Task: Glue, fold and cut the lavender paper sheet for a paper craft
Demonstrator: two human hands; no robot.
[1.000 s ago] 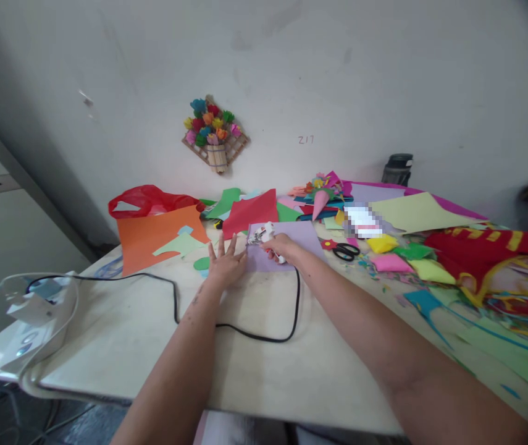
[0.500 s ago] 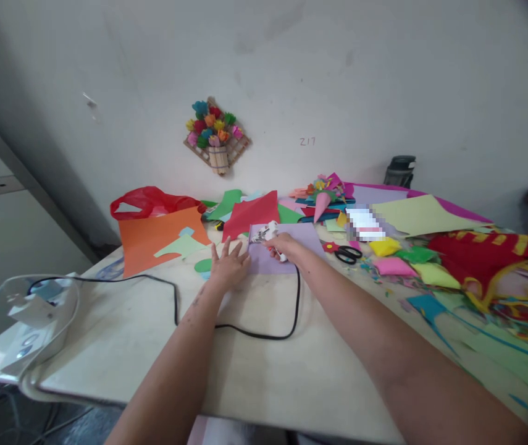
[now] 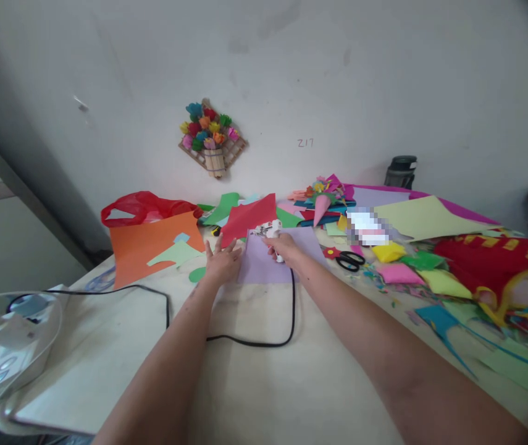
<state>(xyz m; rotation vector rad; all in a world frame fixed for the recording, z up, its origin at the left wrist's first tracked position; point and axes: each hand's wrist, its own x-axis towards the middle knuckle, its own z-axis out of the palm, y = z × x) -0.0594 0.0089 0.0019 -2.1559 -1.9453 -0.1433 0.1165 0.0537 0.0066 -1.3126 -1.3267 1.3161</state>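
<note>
My right hand (image 3: 284,248) is closed around the handle of a white glue gun (image 3: 273,228). Its nozzle points left, over the far left corner of a purple sheet of paper (image 3: 264,266). A black cord (image 3: 293,309) runs from the handle down and across the table. My left hand (image 3: 223,262) rests with spread fingers by the left edge of the purple sheet, holding nothing. A green paper oval (image 3: 197,274) lies beside it, and red paper (image 3: 254,216) lies just beyond the purple sheet.
Orange paper (image 3: 129,247) and a red plastic bag (image 3: 141,207) lie left. A power strip (image 3: 18,346) sits at the left edge. Black-handled scissors (image 3: 351,261), a blurred-out phone (image 3: 368,227), coloured packets (image 3: 400,274) and scraps lie right. A dark bottle (image 3: 401,172) stands behind.
The glue gun's nozzle has moved along the purple sheet's left edge toward its far corner. My left hand stays beside the sheet. The view has shifted slightly.
</note>
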